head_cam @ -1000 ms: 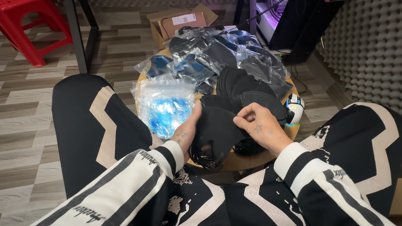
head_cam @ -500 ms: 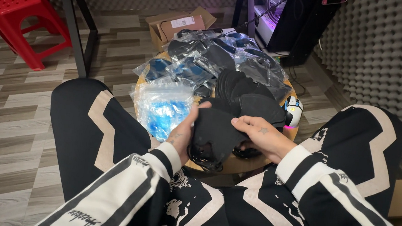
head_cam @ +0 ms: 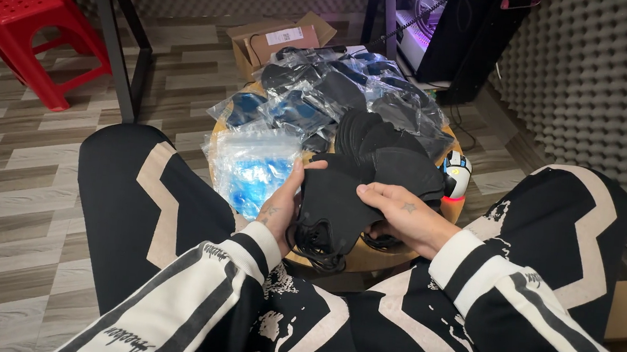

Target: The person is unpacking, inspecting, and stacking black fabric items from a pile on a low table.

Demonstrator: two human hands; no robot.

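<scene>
Seated person, knees wide apart, small round wooden tabletop [head_cam: 398, 256] between them, seen from above.

Both hands are on one black face mask [head_cam: 332, 205], held just above the near edge of the tabletop. Left hand [head_cam: 282, 205] grips the mask's left edge, thumb on top and fingers curled under. Right hand [head_cam: 397, 212] pinches the right edge, fingers narrow, thumb pressing down. Held by opposite sides like this the mask stays spread flat and face-up, apparently so it can be looked over or kept apart from the others. Black elastic ear loops [head_cam: 318, 253] dangle in a tangle below it, toward the lap.

Just beyond the hands, a loose stack of black masks [head_cam: 390, 149] fanned across the middle of the tabletop, close enough to reach without leaning. To the left, touching the left thumb side, a clear plastic bag with blue contents [head_cam: 251, 165]; contents too blurred to name. Far half of the tabletop is heaped with clear bags of dark masks [head_cam: 338, 85], overlapping one another.

At the right rim, a small white gadget with a red light [head_cam: 454, 175]; kind unclear.

Floor beyond: open cardboard box [head_cam: 277, 40] far centre, red plastic stool [head_cam: 22, 33] far left. Grey foam wall panels [head_cam: 602, 90] on the right.
</scene>
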